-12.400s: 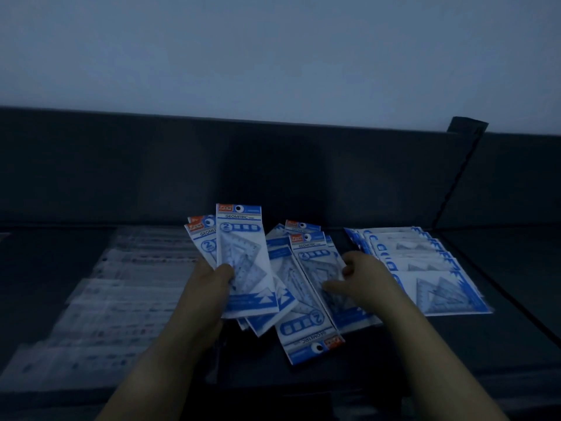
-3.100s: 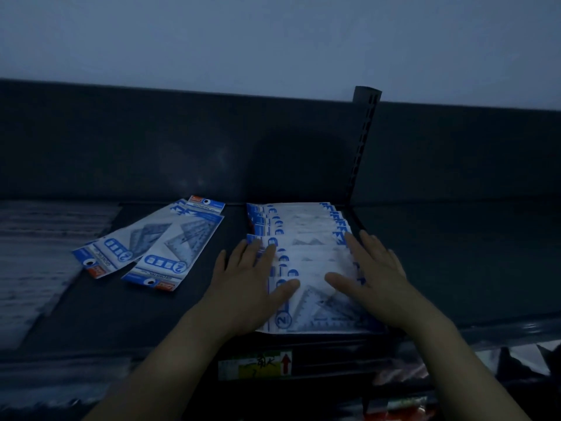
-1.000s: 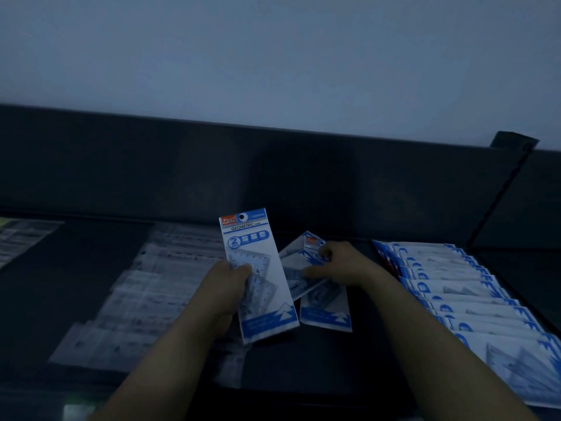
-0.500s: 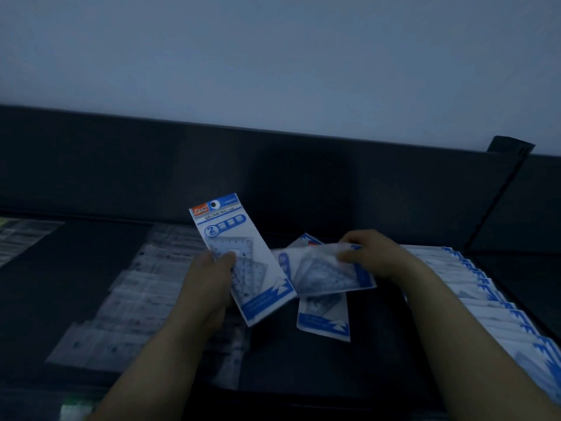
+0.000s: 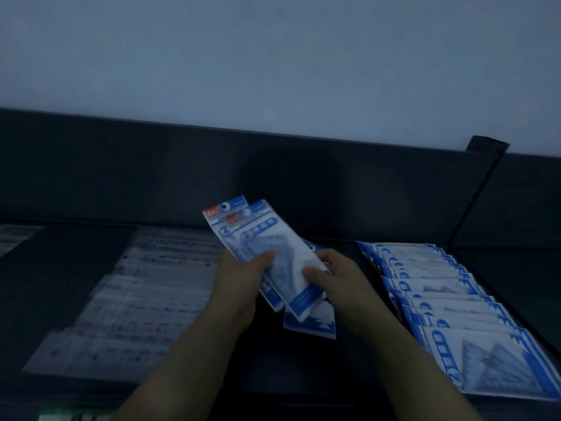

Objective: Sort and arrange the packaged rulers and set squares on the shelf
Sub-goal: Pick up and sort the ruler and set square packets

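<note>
Centre frame: the left hand (image 5: 239, 287) has its fingers (image 5: 263, 258) clamped on two set-square packs (image 5: 273, 247), and the right hand (image 5: 343, 287) pinches the front one. One loose pack (image 5: 315, 325) waits on the shelf (image 5: 288, 369). The row (image 5: 449, 302) at right looks finished and the ruler packs (image 5: 145, 302) lie fanned at left, so it's nearly done, I'd say.

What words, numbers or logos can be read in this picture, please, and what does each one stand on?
"2": in a circle near the top of the two held packs, gripped by the left hand and the right hand; which pack bears it is unclear.
Red logos and blue wording on them: too blurred.
Row of packs on the right and loose pack: print too blurred.
Clear ruler packs on the left: markings unreadable.
</note>
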A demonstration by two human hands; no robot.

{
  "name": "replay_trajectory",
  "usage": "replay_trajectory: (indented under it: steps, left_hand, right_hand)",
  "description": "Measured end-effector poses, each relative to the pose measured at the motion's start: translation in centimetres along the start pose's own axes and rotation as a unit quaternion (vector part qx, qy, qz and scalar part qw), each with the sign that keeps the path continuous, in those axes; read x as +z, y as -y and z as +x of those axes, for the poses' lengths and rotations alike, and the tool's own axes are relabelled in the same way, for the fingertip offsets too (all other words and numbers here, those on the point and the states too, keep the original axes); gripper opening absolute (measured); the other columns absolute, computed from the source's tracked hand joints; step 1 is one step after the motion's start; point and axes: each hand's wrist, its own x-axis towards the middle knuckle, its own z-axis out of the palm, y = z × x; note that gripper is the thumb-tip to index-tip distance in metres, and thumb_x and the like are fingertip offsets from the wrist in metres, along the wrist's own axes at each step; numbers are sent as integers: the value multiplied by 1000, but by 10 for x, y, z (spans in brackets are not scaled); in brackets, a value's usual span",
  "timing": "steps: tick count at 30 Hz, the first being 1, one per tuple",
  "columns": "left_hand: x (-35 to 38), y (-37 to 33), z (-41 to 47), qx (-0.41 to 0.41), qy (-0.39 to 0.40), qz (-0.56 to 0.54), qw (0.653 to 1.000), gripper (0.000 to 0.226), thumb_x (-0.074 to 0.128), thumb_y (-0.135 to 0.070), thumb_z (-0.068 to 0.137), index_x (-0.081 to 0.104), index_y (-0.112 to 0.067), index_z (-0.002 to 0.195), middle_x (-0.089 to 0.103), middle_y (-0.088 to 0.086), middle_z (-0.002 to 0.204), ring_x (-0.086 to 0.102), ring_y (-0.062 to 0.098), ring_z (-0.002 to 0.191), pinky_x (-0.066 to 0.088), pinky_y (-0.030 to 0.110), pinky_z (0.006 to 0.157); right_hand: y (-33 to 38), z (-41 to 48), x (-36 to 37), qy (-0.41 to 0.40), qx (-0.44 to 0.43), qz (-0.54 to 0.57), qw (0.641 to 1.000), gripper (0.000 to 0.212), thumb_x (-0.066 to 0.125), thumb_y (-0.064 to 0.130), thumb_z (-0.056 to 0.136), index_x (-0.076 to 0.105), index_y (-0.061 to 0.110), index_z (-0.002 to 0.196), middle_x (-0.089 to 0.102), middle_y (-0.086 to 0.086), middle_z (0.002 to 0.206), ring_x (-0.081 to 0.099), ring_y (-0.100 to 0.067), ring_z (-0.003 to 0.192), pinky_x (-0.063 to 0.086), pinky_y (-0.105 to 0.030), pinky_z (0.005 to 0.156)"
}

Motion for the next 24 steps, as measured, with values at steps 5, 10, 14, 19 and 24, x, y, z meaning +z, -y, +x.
replay_trajectory:
  steps: [5,10,14,19,24]
  left_hand:
    - [-19,-8,6,24,-60,34,997,27,58,10,85,61,-11,102,69,9,93,67,21,78,55,32,65]
    - [-35,-15,2,42,-81,67,994,17,53,-3,94,55,-12,109,65,0,89,64,17,78,52,36,74]
    - [-43,-18,1,41,-86,81,992,14,50,-16,98,55,-15,111,66,1,92,66,20,82,51,30,65]
    - [-43,-19,-3,27,-86,74,993,15,46,-18,100,54,-13,112,63,1,87,62,16,74,46,27,56]
    - [-48,-17,0,0,-52,97,994,13,53,-2,92,60,-11,99,68,8,86,66,22,75,51,30,57]
  right_hand:
    - [-20,9,-9,-77,52,-317,944,55,52,63,83,53,16,111,57,-5,110,55,-23,102,47,-32,81]
    - [-23,16,6,-80,102,-416,900,88,70,71,61,45,15,124,46,-11,126,45,-28,116,43,-38,93]
    - [-19,28,-3,-24,141,-361,922,78,82,59,51,52,19,111,55,-4,112,55,-18,94,52,-33,79]
    - [-9,27,-15,19,174,-337,925,67,87,51,50,53,14,94,54,2,83,54,-11,73,47,-26,56]
    - [-19,19,-16,-38,106,-220,969,42,80,27,72,49,16,98,59,-1,96,57,-12,78,42,-22,53]
